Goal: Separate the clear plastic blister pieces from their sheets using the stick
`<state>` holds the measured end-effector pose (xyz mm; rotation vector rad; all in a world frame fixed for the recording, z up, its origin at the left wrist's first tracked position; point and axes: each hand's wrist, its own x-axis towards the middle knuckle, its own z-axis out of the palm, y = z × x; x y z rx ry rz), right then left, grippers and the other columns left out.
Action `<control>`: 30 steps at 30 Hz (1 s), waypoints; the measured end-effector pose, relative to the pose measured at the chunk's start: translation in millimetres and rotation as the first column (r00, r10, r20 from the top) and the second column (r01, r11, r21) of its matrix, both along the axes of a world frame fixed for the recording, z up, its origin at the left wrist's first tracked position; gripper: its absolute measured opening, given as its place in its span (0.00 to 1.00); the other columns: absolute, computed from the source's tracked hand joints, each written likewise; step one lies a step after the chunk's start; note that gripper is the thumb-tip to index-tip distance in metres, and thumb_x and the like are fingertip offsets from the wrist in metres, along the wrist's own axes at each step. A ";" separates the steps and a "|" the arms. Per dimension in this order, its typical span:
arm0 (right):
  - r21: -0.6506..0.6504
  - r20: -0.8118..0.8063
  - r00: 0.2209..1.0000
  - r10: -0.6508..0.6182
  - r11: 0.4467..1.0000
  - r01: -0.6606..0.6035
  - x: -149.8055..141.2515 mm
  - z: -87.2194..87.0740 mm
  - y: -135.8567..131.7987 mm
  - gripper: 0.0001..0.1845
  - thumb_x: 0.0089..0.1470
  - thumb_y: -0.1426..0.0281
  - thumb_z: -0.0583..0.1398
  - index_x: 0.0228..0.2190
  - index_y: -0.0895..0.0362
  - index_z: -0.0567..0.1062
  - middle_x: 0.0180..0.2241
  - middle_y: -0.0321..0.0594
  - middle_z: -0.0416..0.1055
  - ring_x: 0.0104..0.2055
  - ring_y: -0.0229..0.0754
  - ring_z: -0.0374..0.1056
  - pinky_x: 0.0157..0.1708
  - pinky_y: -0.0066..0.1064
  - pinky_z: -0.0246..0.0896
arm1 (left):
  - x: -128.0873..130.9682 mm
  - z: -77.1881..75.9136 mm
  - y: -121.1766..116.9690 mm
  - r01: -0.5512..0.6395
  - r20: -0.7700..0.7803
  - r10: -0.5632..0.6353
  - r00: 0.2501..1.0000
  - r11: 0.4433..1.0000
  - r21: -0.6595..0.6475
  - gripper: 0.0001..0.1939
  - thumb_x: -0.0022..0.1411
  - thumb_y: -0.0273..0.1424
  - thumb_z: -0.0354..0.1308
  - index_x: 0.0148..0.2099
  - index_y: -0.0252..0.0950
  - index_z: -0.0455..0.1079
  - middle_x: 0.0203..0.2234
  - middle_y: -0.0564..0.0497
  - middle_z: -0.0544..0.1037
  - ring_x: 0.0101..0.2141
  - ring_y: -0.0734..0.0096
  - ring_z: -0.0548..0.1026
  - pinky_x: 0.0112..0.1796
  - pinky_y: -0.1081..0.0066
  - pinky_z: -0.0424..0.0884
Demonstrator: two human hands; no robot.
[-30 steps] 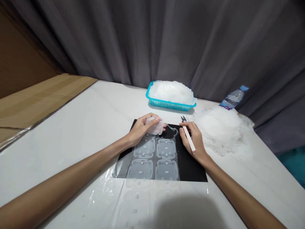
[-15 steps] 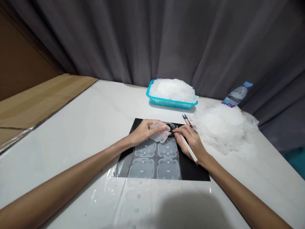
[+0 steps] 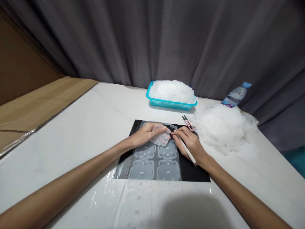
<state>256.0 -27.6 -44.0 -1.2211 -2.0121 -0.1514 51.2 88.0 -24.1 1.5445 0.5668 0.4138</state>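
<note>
Pinched in my left hand (image 3: 145, 133) is a small translucent plastic piece (image 3: 160, 137) with rounded corners, tilted above the black mat (image 3: 190, 168). My right hand (image 3: 189, 143) is closed around a slim white pen-like tool (image 3: 189, 153), whose dark tip end points at the piece's right edge. I cannot tell whether the tip touches it. Beneath both hands, a clear sheet of moulded translucent pieces (image 3: 142, 168) lies across the mat and runs toward me over the table.
A turquoise basket (image 3: 171, 104) heaped with whitish translucent pieces stands at the back. Thread snips (image 3: 188, 123) lie beyond my right hand, beside a pile of translucent scraps (image 3: 221, 127). Behind that pile leans a water bottle (image 3: 237, 94). Cardboard (image 3: 47, 98) borders the left.
My left hand has turned the plastic piece slightly, so its face shows more. The right hand has shifted a little left with the tool, uncovering more of the snips.
</note>
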 end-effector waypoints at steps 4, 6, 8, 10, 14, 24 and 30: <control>-0.011 0.003 1.000 -0.006 1.000 0.006 0.6 -1.5 0.6 0.11 0.69 0.75 0.55 0.47 0.54 0.75 0.40 0.45 0.74 0.42 0.46 0.74 0.43 0.38 0.74 | 0.3 -0.1 0.9 0.012 -0.014 -0.013 1.000 0.999 -0.038 0.25 0.65 0.53 0.61 0.47 0.37 0.82 0.36 0.44 0.86 0.34 0.61 0.83 0.38 0.66 0.80; -0.018 0.003 1.000 0.002 1.000 -0.002 0.7 -2.0 0.8 0.11 0.69 0.75 0.54 0.47 0.55 0.75 0.40 0.45 0.74 0.42 0.46 0.74 0.44 0.39 0.75 | 0.3 1.9 0.2 0.009 -0.013 -0.010 1.000 0.999 -0.052 0.25 0.65 0.53 0.61 0.47 0.36 0.82 0.36 0.44 0.86 0.33 0.62 0.83 0.37 0.67 0.80; -0.026 0.005 1.000 0.011 1.000 -0.010 0.8 -2.2 0.6 0.11 0.69 0.75 0.54 0.47 0.55 0.75 0.39 0.45 0.74 0.42 0.45 0.74 0.43 0.39 0.75 | 0.3 4.0 -0.5 0.001 -0.016 -0.002 1.000 0.999 -0.046 0.24 0.65 0.52 0.61 0.46 0.36 0.82 0.35 0.44 0.86 0.32 0.63 0.83 0.35 0.68 0.79; -0.029 0.007 1.000 0.019 0.999 -0.019 0.7 -2.0 0.3 0.12 0.69 0.75 0.54 0.47 0.55 0.76 0.39 0.45 0.74 0.41 0.45 0.74 0.42 0.38 0.74 | 0.3 5.1 -0.8 -0.008 -0.018 0.008 1.000 0.999 -0.035 0.24 0.66 0.51 0.61 0.44 0.35 0.83 0.34 0.44 0.86 0.30 0.65 0.82 0.34 0.70 0.78; -0.017 0.007 0.999 0.032 0.999 -0.032 0.5 -1.2 -0.6 0.12 0.69 0.76 0.54 0.49 0.55 0.76 0.39 0.45 0.74 0.40 0.45 0.74 0.41 0.37 0.75 | 0.6 3.5 -0.4 -0.010 -0.014 0.010 1.000 1.000 -0.025 0.23 0.66 0.51 0.60 0.44 0.35 0.82 0.35 0.44 0.86 0.31 0.66 0.82 0.34 0.72 0.77; -0.013 0.040 0.999 0.026 1.000 -0.025 0.3 -0.3 0.0 0.13 0.69 0.76 0.54 0.50 0.56 0.75 0.39 0.45 0.74 0.41 0.46 0.74 0.42 0.37 0.74 | 0.0 0.4 1.4 0.005 -0.014 -0.005 1.000 1.000 0.008 0.25 0.68 0.52 0.58 0.48 0.36 0.81 0.38 0.44 0.85 0.33 0.66 0.82 0.37 0.71 0.76; 0.040 0.073 0.997 -0.022 0.999 0.019 -0.1 -1.1 1.2 0.10 0.68 0.75 0.57 0.48 0.60 0.76 0.37 0.46 0.75 0.39 0.45 0.74 0.41 0.37 0.73 | -1.7 5.9 1.4 0.026 -0.050 -0.027 0.998 1.000 -0.013 0.30 0.70 0.55 0.54 0.54 0.35 0.79 0.42 0.43 0.86 0.40 0.59 0.83 0.44 0.65 0.76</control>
